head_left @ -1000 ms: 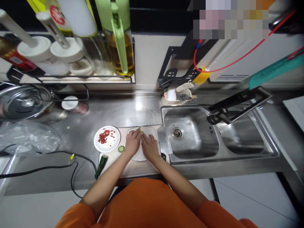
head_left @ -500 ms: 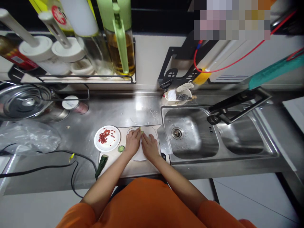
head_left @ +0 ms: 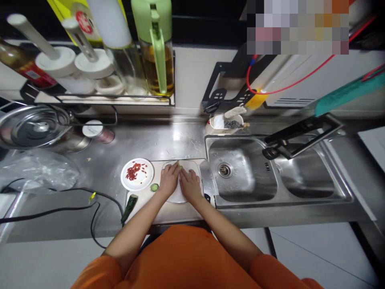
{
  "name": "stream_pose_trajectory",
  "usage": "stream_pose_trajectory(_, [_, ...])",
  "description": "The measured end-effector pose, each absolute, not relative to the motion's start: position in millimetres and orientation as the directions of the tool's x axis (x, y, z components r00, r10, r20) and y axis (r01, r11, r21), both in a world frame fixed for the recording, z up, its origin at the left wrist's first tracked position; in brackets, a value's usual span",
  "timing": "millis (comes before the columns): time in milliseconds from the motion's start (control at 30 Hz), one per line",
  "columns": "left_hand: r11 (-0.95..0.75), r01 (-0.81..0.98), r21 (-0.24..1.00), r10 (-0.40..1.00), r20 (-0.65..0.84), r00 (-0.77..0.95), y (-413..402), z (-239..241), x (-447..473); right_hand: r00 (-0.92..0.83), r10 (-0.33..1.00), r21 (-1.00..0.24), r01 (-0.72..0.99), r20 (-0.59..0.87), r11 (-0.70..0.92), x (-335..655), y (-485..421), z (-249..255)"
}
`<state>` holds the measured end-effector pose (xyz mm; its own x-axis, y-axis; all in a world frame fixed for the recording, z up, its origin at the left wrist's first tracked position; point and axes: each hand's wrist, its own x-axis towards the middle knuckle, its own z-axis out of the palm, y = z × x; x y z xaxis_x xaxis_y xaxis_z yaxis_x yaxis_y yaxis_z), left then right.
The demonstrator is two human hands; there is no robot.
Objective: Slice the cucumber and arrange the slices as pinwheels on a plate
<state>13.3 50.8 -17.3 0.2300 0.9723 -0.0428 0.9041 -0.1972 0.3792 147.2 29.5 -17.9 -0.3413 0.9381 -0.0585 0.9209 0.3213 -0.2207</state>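
Observation:
My left hand [head_left: 168, 181] and my right hand [head_left: 189, 185] lie side by side, palms down, over a white plate [head_left: 176, 197] on a pale cutting board [head_left: 168, 212]. Their fingers are stretched forward. The fingertips meet at small green cucumber pieces [head_left: 179, 165] near the plate's far rim. A cucumber slice [head_left: 154, 187] lies on the board left of my left hand. The dark green cucumber stub [head_left: 129, 208] rests at the board's left corner. A small white dish of red bits [head_left: 137, 174] sits just left of the plate.
A cleaver [head_left: 207, 180] lies along the board's right edge beside the double steel sink [head_left: 249, 172]. Black cables [head_left: 60, 208] and a plastic bag [head_left: 36, 172] lie on the left counter. A pot lid [head_left: 33, 128], a jar [head_left: 96, 131] and a bottle rack [head_left: 105, 98] stand behind.
The view has shifted slightly; both hands stay in the same place over the plate.

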Motion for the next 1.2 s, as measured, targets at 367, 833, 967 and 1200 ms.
stream_pose_trajectory(367, [0.086, 0.843, 0.531, 0.988, 0.064, -0.141, 14, 20, -50, -0.334, 0.943, -0.296, 0.900, 0.003, 0.320, 156, 17, -5])
stream_pose_trajectory(833, [0.412, 0.856, 0.313, 0.907, -0.228, -0.354, -38, 5, -52, -0.374, 0.926, -0.308, 0.889, -0.058, 0.340, 155, -7, -1])
stream_pose_trajectory(967, [0.408, 0.878, 0.250, 0.906, -0.231, -0.355, -39, 8, -49, -0.381, 0.922, -0.309, 0.886, -0.065, 0.345, 154, -9, 0])
stream_pose_trajectory(1200, [0.397, 0.881, 0.256, 0.911, -0.225, -0.345, -38, 5, -48, -0.386, 0.919, -0.312, 0.885, -0.080, 0.345, 152, -9, 3])
